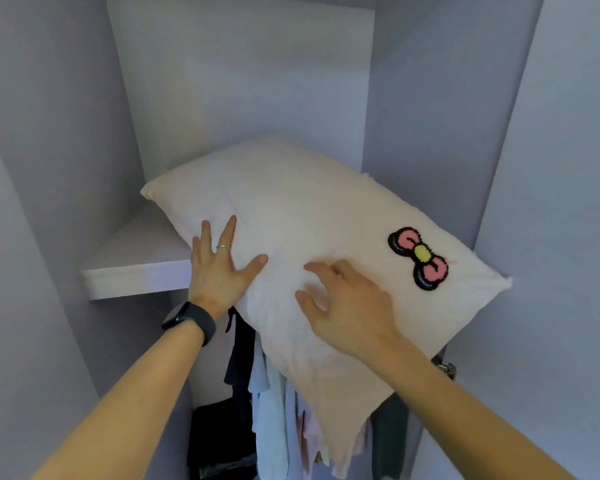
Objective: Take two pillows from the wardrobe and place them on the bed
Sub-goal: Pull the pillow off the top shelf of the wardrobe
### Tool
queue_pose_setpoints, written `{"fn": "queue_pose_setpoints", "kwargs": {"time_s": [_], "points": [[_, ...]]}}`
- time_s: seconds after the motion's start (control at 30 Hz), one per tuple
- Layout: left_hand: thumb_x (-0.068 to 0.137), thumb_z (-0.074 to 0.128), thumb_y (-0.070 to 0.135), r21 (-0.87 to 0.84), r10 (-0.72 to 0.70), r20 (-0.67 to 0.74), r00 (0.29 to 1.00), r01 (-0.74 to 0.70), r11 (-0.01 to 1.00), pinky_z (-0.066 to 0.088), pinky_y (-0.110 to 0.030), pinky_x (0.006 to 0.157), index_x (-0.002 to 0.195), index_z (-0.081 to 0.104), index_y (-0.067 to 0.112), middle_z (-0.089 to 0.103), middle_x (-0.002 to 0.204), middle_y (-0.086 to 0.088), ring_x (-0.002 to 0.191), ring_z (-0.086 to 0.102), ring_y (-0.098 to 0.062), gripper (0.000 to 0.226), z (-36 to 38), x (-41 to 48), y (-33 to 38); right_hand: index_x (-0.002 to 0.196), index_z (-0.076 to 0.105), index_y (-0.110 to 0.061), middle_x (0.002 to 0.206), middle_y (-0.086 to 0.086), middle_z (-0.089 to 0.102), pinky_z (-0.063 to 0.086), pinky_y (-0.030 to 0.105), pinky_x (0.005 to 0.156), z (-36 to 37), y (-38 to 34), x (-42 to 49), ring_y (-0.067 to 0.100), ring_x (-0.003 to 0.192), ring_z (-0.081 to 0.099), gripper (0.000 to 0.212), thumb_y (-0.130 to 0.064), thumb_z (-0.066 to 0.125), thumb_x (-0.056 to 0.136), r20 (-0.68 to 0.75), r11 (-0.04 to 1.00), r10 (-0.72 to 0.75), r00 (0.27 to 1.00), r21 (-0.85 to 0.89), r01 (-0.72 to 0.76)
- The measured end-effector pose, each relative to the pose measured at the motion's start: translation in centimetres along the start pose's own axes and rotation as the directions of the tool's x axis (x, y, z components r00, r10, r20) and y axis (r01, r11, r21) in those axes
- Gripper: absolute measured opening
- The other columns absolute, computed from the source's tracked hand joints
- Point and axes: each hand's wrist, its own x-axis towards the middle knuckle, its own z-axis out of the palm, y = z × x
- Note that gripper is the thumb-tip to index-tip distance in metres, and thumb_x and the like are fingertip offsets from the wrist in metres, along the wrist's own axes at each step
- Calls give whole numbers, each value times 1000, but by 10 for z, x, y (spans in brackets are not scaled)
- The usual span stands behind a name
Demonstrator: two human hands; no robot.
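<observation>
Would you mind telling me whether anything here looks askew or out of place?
The pillow lies skewed, its near end overhanging the shelf above hanging clothes, with both hands on it.

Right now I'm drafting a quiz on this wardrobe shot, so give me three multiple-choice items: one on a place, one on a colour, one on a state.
1. Where do the hanging clothes sit relative to the pillow?
A. Below it
B. On top of it
C. On the shelf beside it

2. What colour is the middle knot of the bow patch?
A. Blue
B. Yellow-green
C. White

3. How is the left hand placed?
A. Clenched in a fist
B. Hanging clear of the pillow
C. Fingers spread against the pillow

Answers:
1 A, the garments hang under the shelf and the pillow's overhanging end.
2 B, the knot between the pink loops is yellow-green.
3 C, its fingers are splayed on the fabric, as the right hand rests on top.
</observation>
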Motion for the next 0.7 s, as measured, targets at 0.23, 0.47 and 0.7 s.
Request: {"fn": "queue_pose_setpoints", "kwargs": {"time_s": [0.23,0.47,0.7], "points": [[82,61,66,-19,-22,-53,998,21,1000,7,-45,123,152,5,52,-11,165,8,152,-10,-21,90,9,-2,1,138,51,-32,145,3,45,42,42,100,-52,53,154,29,136,37,52,-60,51,94,-105,986,142,984,103,-131],[82,66,62,-9,-60,-83,995,60,998,13,-39,120,148,4,58,-15,163,20,151,-14,-13,91,15,-6,2,152,28,-40,157,8,31,34,53,115,-45,85,241,37,143,34,98,-93,39,70,202,953,224,954,157,-257],[78,70,60,-9,-138,-212,967,139,990,9,-50,123,149,10,57,-6,165,11,152,-7,-21,93,23,-12,10,154,15,-47,155,12,32,37,55,111,-12,99,248,38,138,42,115,-102,41,57,263,941,253,931,155,-299]]}}
